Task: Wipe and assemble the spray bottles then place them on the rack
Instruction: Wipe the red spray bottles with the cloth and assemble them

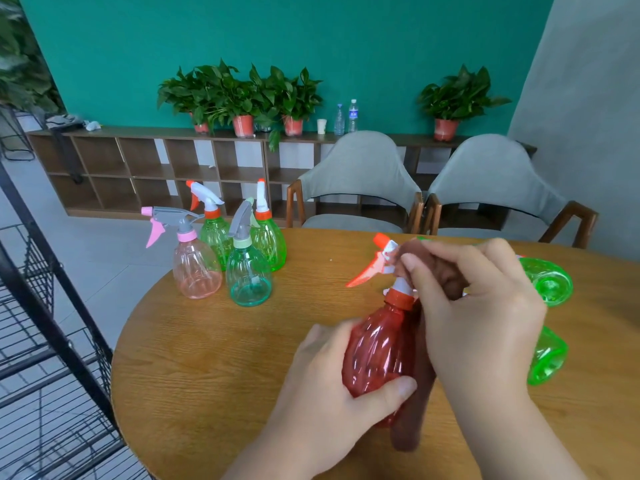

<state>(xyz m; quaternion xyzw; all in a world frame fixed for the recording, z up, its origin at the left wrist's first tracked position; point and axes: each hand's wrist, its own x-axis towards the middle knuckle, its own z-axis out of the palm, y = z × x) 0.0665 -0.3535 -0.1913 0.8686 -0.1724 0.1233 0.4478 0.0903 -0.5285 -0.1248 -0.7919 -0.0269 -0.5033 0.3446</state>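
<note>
Distantly, water bottle (pixel 353 116) label unreadable; right hand (pixel 485 306) grips cloth (pixel 414 424).

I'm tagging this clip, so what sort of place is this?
Probably an office lounge or meeting room: a round wooden table, two grey upholstered chairs, and a low cubby shelf lined with potted plants.

The red bottle (pixel 377 355) has a white sprayer (pixel 389 252) with an orange trigger and collar. The cloth (pixel 412 420) is brown. The pink bottle (pixel 196 271) and teal bottle (pixel 248 278) have grey sprayers. 2 upright green bottles (pixel 215 237) (pixel 272 244) are ribbed. The table (pixel 207 358) is tan with wood grain.
</note>
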